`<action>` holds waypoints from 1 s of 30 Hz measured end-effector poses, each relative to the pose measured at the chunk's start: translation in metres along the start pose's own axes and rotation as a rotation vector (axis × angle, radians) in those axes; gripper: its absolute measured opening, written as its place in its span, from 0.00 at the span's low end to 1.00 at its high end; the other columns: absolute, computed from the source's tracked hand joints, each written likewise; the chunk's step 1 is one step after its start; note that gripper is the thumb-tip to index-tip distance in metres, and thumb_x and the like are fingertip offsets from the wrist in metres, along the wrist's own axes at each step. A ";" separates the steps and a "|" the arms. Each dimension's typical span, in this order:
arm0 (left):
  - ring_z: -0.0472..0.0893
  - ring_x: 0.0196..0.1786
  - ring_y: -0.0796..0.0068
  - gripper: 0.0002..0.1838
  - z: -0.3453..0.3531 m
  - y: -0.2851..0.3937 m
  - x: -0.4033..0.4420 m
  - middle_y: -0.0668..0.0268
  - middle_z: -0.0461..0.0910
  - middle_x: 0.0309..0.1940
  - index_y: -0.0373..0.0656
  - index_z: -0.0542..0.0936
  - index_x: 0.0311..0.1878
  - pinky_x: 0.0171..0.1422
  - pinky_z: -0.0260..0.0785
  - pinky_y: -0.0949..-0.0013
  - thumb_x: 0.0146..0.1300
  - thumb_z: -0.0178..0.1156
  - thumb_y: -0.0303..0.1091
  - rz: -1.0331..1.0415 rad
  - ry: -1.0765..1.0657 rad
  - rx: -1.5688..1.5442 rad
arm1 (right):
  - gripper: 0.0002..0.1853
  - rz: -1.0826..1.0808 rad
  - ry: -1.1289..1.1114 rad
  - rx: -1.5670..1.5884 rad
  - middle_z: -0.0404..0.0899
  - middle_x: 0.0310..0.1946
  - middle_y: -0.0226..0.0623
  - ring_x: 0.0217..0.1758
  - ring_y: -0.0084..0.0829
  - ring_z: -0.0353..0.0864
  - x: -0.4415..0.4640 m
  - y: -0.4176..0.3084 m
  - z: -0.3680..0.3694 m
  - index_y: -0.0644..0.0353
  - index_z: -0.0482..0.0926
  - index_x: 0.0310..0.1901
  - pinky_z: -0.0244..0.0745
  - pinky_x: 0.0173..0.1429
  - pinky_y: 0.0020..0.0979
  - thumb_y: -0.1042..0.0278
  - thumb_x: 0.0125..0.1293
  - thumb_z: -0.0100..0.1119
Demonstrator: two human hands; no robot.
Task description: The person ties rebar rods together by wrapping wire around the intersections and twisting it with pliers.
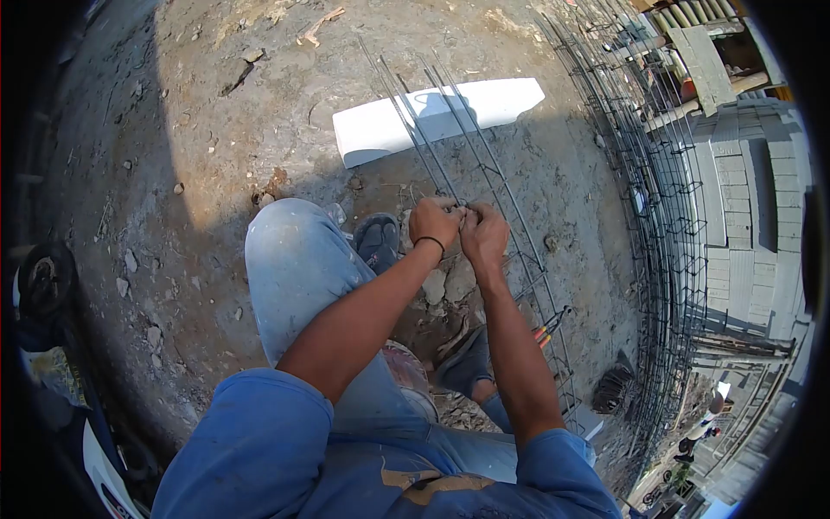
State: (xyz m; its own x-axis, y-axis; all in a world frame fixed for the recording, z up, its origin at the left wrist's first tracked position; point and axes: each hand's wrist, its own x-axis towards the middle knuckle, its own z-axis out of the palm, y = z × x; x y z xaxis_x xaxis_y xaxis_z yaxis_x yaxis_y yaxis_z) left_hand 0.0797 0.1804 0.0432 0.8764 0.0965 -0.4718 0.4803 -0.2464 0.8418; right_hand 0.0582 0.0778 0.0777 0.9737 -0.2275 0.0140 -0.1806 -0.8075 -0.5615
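My left hand (437, 221) and my right hand (484, 235) meet fingertip to fingertip at a long steel rebar cage (487, 163). Both are closed in a pinch at the cage's left bar. What lies between the fingers is too small and covered to make out. The cage's far end rests across a white block (372, 130) on the ground, and its near part runs beneath my right forearm. Pliers with red and yellow handles (542, 336) are at the cage beside that forearm.
More rebar cages (657, 225) are stacked along the right. A dark bundle (614, 387) lies near them. At the left edge stands part of a motorbike (47, 281). Loose stones (131, 259) dot the dirt ground. My shoes (378, 240) are close to the cage.
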 end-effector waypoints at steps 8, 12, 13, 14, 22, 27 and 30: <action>0.89 0.35 0.58 0.13 0.022 0.004 0.002 0.54 0.89 0.32 0.44 0.92 0.40 0.45 0.79 0.59 0.50 0.72 0.35 -0.033 0.253 0.194 | 0.11 0.187 0.076 0.060 0.86 0.35 0.55 0.42 0.57 0.86 -0.001 0.006 0.002 0.62 0.88 0.39 0.78 0.52 0.49 0.69 0.58 0.59; 0.88 0.32 0.62 0.10 0.027 -0.002 0.000 0.55 0.89 0.29 0.39 0.91 0.37 0.40 0.78 0.62 0.52 0.69 0.32 0.043 0.155 -0.072 | 0.12 0.188 0.061 0.118 0.87 0.36 0.55 0.44 0.56 0.86 0.003 0.013 -0.009 0.61 0.89 0.40 0.79 0.53 0.48 0.70 0.57 0.60; 0.87 0.31 0.63 0.10 0.027 -0.004 -0.001 0.55 0.89 0.28 0.37 0.91 0.37 0.38 0.78 0.63 0.53 0.68 0.30 0.069 0.133 -0.132 | 0.12 0.194 0.048 0.125 0.87 0.37 0.55 0.44 0.56 0.87 0.004 0.011 -0.011 0.61 0.89 0.40 0.79 0.53 0.47 0.70 0.57 0.60; 0.87 0.31 0.63 0.10 0.025 -0.005 -0.002 0.55 0.89 0.28 0.37 0.91 0.37 0.38 0.78 0.63 0.53 0.68 0.30 0.075 0.127 -0.121 | 0.12 0.203 0.055 0.134 0.87 0.37 0.55 0.44 0.56 0.87 0.004 0.014 -0.009 0.61 0.89 0.40 0.79 0.53 0.47 0.70 0.57 0.60; 0.88 0.36 0.57 0.10 0.015 -0.017 0.000 0.58 0.89 0.31 0.45 0.91 0.37 0.43 0.78 0.58 0.55 0.75 0.39 0.154 0.150 0.183 | 0.10 0.404 0.105 0.342 0.87 0.34 0.53 0.41 0.52 0.87 -0.014 0.012 0.012 0.62 0.90 0.37 0.79 0.51 0.46 0.69 0.59 0.62; 0.86 0.29 0.65 0.07 0.013 -0.018 0.002 0.56 0.88 0.28 0.39 0.91 0.34 0.36 0.77 0.63 0.56 0.74 0.33 0.194 0.161 0.164 | 0.10 0.454 0.166 0.330 0.87 0.33 0.53 0.41 0.48 0.88 -0.028 0.009 0.028 0.64 0.89 0.39 0.78 0.49 0.45 0.70 0.60 0.63; 0.85 0.28 0.69 0.06 0.016 -0.021 0.006 0.57 0.88 0.28 0.35 0.90 0.35 0.34 0.75 0.67 0.59 0.72 0.29 0.086 0.084 -0.095 | 0.10 0.521 0.213 0.414 0.87 0.31 0.53 0.39 0.48 0.88 -0.033 0.011 0.041 0.66 0.89 0.39 0.78 0.48 0.44 0.71 0.60 0.64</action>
State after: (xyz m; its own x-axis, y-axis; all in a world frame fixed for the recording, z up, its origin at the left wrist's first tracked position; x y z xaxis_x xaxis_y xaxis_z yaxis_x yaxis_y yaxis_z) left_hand 0.0739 0.1704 0.0184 0.9124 0.1605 -0.3766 0.4010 -0.1652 0.9011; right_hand 0.0302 0.0990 0.0373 0.7185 -0.6649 -0.2040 -0.5074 -0.3005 -0.8076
